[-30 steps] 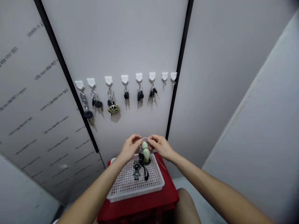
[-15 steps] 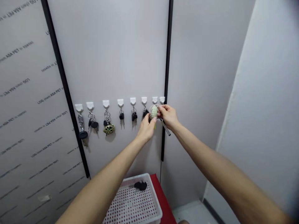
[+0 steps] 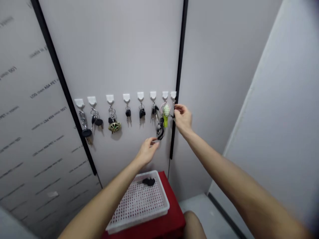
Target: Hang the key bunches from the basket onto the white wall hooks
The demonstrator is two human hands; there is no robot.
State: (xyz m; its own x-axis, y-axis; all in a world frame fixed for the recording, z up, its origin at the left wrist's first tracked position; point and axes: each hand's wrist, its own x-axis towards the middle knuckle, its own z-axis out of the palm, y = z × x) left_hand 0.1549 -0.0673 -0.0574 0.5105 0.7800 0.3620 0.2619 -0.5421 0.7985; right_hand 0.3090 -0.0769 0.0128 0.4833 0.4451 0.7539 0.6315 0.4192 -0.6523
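Note:
A key bunch with a pale green knobbly charm [image 3: 166, 110], a yellow-green tag [image 3: 165, 121] and a dark dangling charm [image 3: 160, 128] hangs below the second hook from the right [image 3: 165, 95]. My left hand [image 3: 146, 151] is just under the dark charm, thumb and fingers apart, its fingertips close to the charm's lower end. To the right of the bunch, my right hand [image 3: 183, 119] has its fingers bent together at a dark strap [image 3: 171, 116] that runs from the bunch. The strap's far end is hidden behind that hand.
More white hooks [image 3: 126, 97] run along the grey panel, several holding keys, one with a bronze eye-shaped charm [image 3: 115, 126]. Below, a white perforated basket [image 3: 163, 212] with black keys [image 3: 149, 181] inside stands on a red surface [image 3: 174, 202]. Black strips [image 3: 179, 66] edge the panel.
My left hand has let go of the pale green charm and dropped down and left. The bunch now hangs by the hook. My right hand has shifted slightly right.

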